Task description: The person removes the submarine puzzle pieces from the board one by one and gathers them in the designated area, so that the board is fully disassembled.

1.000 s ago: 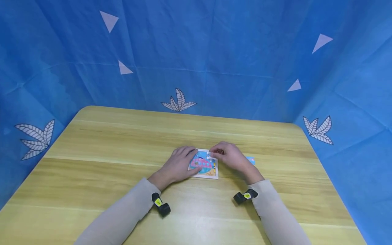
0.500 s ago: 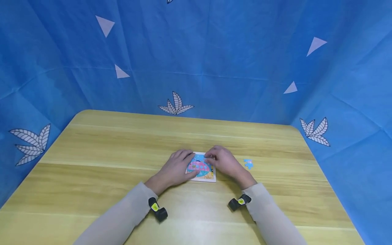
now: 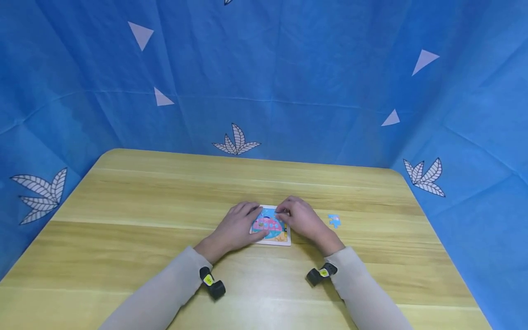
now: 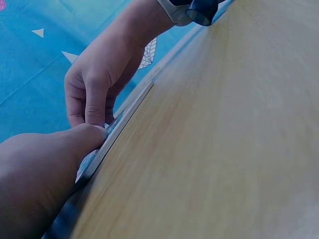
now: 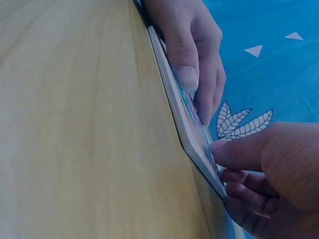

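A small jigsaw puzzle (image 3: 268,224) in a white frame lies on the table, its picture a pink and teal shape on blue. My left hand (image 3: 233,228) rests over its left side, thumb along the front and fingers at the back. At the upper right corner of the puzzle, my right hand (image 3: 303,220) pinches a blue puzzle piece between thumb and index finger, mostly hidden by the fingertips. From the right wrist, the thumb (image 5: 227,152) shows low on the puzzle's surface, with the other fingers curled beside the frame. One loose blue puzzle piece (image 3: 334,221) lies right of my right hand.
The wood-grain table (image 3: 165,192) spreads around the puzzle, with a blue cloth backdrop (image 3: 268,82) behind and at both sides. Small black cameras (image 3: 215,286) are strapped to both wrists.
The white gap at the puzzle's upper right now shows blue beside my right fingertips. The right hand shifted slightly left, uncovering more of the loose piece. The head view tilted a little.
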`<move>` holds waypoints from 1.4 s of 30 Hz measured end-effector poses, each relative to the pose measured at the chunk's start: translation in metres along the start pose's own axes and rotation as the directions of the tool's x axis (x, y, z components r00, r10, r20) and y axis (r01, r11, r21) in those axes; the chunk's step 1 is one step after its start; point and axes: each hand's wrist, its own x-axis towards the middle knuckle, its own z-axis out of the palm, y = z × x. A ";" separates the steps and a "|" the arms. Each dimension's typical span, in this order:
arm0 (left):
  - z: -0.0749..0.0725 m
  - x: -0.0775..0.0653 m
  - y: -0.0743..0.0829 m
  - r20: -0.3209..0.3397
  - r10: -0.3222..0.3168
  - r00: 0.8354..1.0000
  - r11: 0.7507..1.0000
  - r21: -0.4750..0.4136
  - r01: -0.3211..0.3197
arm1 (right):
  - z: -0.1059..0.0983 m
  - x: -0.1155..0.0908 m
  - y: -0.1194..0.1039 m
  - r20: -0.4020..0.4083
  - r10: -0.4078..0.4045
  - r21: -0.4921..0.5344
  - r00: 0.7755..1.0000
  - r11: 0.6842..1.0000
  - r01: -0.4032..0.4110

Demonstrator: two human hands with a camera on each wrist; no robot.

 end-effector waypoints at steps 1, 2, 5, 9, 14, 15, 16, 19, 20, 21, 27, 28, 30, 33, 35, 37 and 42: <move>0.000 0.000 0.000 -0.002 -0.001 1.000 1.000 0.000 0.001 | 0.001 0.000 0.000 -0.001 -0.003 -0.004 1.000 1.000 0.003; 0.000 0.000 0.000 -0.002 -0.001 1.000 1.000 0.000 0.001 | 0.001 0.000 0.000 -0.001 -0.004 -0.004 1.000 1.000 0.004; 0.000 0.000 0.000 -0.004 -0.001 1.000 1.000 0.000 0.001 | 0.002 0.000 -0.001 -0.001 0.000 -0.002 1.000 1.000 0.000; 0.000 -0.001 0.000 -0.004 0.003 1.000 1.000 -0.002 -0.003 | 0.003 0.000 -0.003 0.003 0.013 -0.001 1.000 1.000 -0.013; 0.001 -0.001 0.001 0.004 0.002 1.000 1.000 -0.003 -0.002 | 0.004 0.000 -0.004 0.000 0.012 -0.028 1.000 1.000 -0.012; 0.000 -0.001 0.001 0.005 0.000 1.000 1.000 -0.003 0.000 | 0.004 0.000 -0.004 -0.004 0.011 -0.037 1.000 0.999 -0.011; 0.000 -0.001 0.001 0.007 -0.002 1.000 1.000 -0.001 0.002 | 0.005 -0.001 -0.004 -0.007 0.012 -0.045 1.000 0.999 -0.012; 0.000 0.000 0.001 0.013 -0.008 1.000 1.000 0.005 0.008 | 0.004 -0.001 -0.004 -0.014 0.016 -0.065 1.000 0.998 -0.017; 0.000 0.000 0.001 0.013 -0.010 1.000 1.000 0.007 0.010 | 0.004 -0.001 -0.004 -0.014 0.019 -0.068 1.000 0.997 -0.020; 0.000 0.000 0.001 0.014 -0.011 1.000 1.000 0.006 0.011 | 0.004 0.000 -0.005 -0.016 0.021 -0.069 1.000 0.997 -0.022; -0.001 0.001 0.001 0.015 -0.013 1.000 1.000 0.004 0.013 | 0.003 0.000 -0.008 -0.011 0.034 -0.064 0.999 0.997 -0.034; -0.001 0.001 0.001 0.015 -0.012 1.000 1.000 0.005 0.012 | 0.003 -0.001 -0.008 -0.010 0.035 -0.065 0.999 0.997 -0.036; -0.001 0.001 0.001 0.011 -0.009 1.000 1.000 0.001 0.009 | 0.003 -0.001 -0.008 -0.012 0.034 -0.068 0.999 0.997 -0.034; -0.001 0.001 0.001 0.006 -0.006 1.000 1.000 -0.003 0.006 | 0.003 -0.001 -0.008 -0.014 0.032 -0.068 0.999 0.997 -0.033; -0.001 0.001 0.001 0.005 -0.007 1.000 1.000 -0.002 0.007 | 0.003 -0.001 -0.009 -0.013 0.034 -0.065 0.999 0.997 -0.035; 0.000 0.001 0.000 0.006 -0.009 1.000 1.000 0.002 0.009 | 0.003 -0.001 -0.009 -0.010 0.041 -0.062 0.999 0.997 -0.042; 0.000 0.001 0.000 0.003 -0.010 1.000 1.000 -0.007 0.010 | 0.002 -0.001 -0.010 -0.008 0.046 -0.062 0.999 0.997 -0.046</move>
